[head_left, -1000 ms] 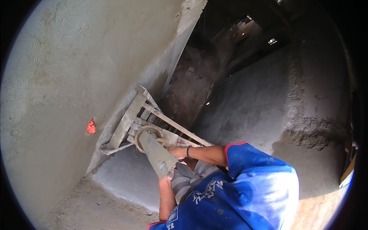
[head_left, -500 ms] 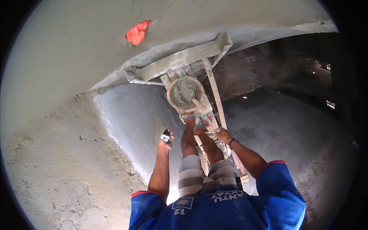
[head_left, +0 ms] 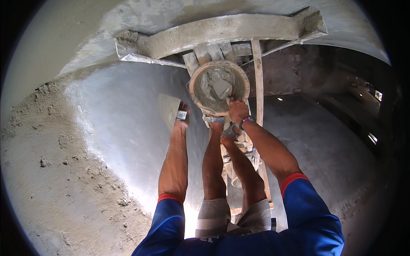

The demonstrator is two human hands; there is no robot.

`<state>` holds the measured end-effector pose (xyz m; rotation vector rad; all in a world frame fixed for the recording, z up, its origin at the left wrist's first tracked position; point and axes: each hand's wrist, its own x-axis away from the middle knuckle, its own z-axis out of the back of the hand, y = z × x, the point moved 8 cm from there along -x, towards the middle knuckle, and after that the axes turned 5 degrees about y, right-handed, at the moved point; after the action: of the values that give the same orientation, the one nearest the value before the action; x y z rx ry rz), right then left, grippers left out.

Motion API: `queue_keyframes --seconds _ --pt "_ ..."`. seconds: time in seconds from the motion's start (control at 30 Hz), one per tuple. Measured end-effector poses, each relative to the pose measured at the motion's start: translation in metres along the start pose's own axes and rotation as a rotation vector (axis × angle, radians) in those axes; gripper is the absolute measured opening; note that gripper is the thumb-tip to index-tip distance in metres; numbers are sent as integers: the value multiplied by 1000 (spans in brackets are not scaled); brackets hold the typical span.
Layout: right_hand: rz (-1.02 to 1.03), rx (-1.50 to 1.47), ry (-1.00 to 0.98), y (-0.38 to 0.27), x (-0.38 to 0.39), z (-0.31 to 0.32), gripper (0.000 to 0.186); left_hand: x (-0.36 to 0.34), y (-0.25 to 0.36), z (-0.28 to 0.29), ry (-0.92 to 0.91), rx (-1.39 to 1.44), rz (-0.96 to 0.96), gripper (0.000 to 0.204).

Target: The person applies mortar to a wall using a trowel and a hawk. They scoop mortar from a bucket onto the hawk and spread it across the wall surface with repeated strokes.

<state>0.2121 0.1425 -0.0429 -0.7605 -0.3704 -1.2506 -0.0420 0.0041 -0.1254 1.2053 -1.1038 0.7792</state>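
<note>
My left hand grips a metal-handled flat plastering board coated in grey mortar, left of a round bucket. My right hand is closed on the handle of a trowel whose blade lies in the wet mortar inside the bucket. The bucket rests on rough boards just above my sandaled feet, which stand on a wooden ladder.
A long mortar-crusted beam crosses the ladder top against a plastered wall. Rough plaster with crumbs borders a smooth grey surface at the left. A dim floor with debris lies beyond at the right.
The view has swung round to face the bucket. My right hand has moved up from the ladder rail onto the trowel handle. My left hand has risen slightly with the board.
</note>
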Motion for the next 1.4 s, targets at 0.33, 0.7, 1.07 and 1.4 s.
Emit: queue_keyframes --seconds 0.33,0.7,1.07,1.4 --pt "149 252 -92 -4 12 96 26 -64 -7 -16 -235 -186 -157 36" --pt "267 157 -312 10 -50 -17 31 -51 -11 -31 -274 -253 -141 36" --pt "-105 -554 -28 1 -1 -64 41 -47 -21 -18 -303 -300 -114 37" --pt "-234 -700 316 -22 14 -78 50 -34 -21 -6 -335 -304 -101 37"
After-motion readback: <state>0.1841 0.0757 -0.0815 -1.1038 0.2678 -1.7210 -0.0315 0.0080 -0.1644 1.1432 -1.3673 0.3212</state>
